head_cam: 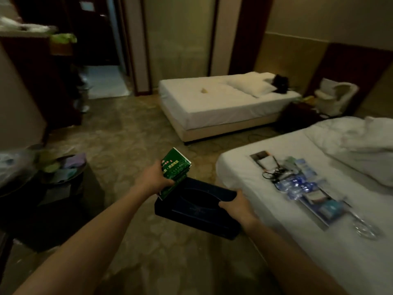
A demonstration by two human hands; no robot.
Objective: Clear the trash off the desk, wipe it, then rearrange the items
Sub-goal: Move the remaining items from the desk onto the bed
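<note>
Bed [244,167] with bottles [295,186] beside held box [197,205].

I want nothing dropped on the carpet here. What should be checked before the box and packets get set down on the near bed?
1. Left hand grips the green packets: ok.
2. Right hand holds the dark box by its end: ok.
3. Box level: not ok, it tilts.
4. Bare sheet on the near bed by its corner: ok.
5. Water bottles and cables out of the way: cannot tell, blurred.
</note>
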